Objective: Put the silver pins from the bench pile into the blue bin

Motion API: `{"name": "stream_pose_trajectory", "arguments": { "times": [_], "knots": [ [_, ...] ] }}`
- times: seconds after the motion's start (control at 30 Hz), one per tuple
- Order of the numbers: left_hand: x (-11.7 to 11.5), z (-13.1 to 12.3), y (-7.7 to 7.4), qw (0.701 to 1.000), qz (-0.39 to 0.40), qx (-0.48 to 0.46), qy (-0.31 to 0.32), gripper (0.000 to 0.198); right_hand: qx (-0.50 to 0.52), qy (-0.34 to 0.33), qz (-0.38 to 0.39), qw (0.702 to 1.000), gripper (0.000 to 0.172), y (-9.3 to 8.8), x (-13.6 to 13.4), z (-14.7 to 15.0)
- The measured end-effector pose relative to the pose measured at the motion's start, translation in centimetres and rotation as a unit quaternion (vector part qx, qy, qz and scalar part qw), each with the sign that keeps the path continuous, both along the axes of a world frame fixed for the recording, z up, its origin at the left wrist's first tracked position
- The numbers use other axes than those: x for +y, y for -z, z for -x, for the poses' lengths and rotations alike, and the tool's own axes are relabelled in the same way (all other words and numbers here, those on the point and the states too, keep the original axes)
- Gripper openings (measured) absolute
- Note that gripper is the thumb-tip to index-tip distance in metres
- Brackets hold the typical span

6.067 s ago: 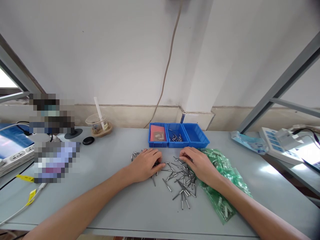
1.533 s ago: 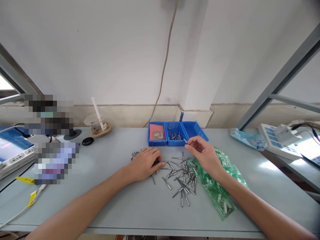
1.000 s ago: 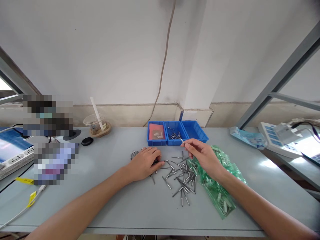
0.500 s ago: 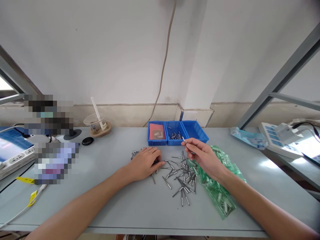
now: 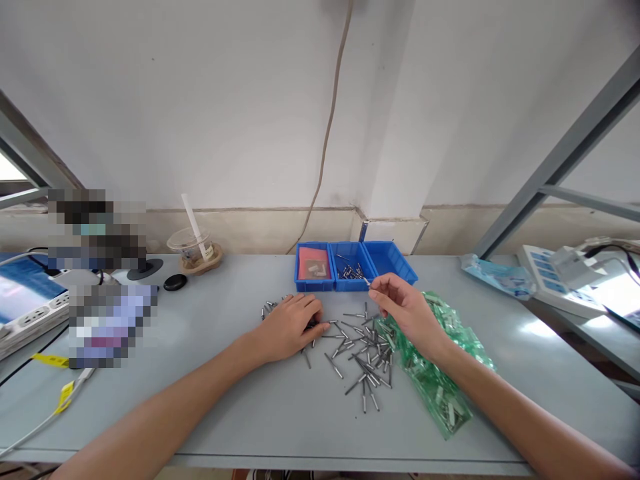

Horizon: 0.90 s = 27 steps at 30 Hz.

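Observation:
My right hand (image 5: pixel 401 305) is raised in front of the blue bins, thumb and fingertips pinched on a slim metal pin (image 5: pixel 367 283) whose pale end points toward the middle bin (image 5: pixel 349 287). Several similar pins lie in that bin. Resting on the table, my left hand (image 5: pixel 291 325) covers part of a heap of pins (image 5: pixel 267 309), its fingers curved over them and the thumb apart. What lies under the palm is hidden. Between both hands spreads a loose pile of metal pins (image 5: pixel 367 357), each with a dark thin shaft and a shiny thicker end.
A green plastic bag (image 5: pixel 440 387) of parts lies below my right forearm. The left bin (image 5: pixel 314 286) holds a reddish packet; the right bin (image 5: pixel 393 263) adjoins. Further off are a lidded cup (image 5: pixel 193 250), a black disc (image 5: pixel 175 283), a blue packet (image 5: pixel 500 277) and power strips (image 5: pixel 555 277).
My right hand has turned slightly and the pin in it now points lower, toward the bin. My left hand has stayed in place.

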<state>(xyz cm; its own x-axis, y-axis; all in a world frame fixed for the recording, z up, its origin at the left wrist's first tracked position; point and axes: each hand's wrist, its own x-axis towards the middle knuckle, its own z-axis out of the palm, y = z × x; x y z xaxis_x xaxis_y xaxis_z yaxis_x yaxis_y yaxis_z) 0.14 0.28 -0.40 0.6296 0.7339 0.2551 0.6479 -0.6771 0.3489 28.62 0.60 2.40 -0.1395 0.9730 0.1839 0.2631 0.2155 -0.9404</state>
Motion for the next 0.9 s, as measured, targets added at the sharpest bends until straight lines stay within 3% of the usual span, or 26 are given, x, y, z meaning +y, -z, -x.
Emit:
{"name": "stream_pose_trajectory", "arguments": {
  "times": [0.2,0.53,0.73,0.9],
  "knots": [
    [-0.04,-0.07,-0.14,1.000,-0.005,-0.001,0.000,0.027,-0.052,0.015,-0.068,0.996,0.019,0.50,0.04,0.09],
    [0.03,-0.05,0.03,1.000,-0.005,0.001,-0.001,0.027,-0.070,0.022,-0.078,0.994,0.019,0.73,0.12,-0.04],
    [-0.02,-0.06,-0.09,1.000,-0.004,0.001,-0.001,0.027,-0.048,0.010,-0.050,0.998,0.023,0.43,0.18,-0.02],
    [0.00,-0.04,-0.04,1.000,-0.003,0.001,0.000,0.025,0.035,-0.047,0.045,0.997,0.026,-0.15,-0.24,0.01]
  ]
}}
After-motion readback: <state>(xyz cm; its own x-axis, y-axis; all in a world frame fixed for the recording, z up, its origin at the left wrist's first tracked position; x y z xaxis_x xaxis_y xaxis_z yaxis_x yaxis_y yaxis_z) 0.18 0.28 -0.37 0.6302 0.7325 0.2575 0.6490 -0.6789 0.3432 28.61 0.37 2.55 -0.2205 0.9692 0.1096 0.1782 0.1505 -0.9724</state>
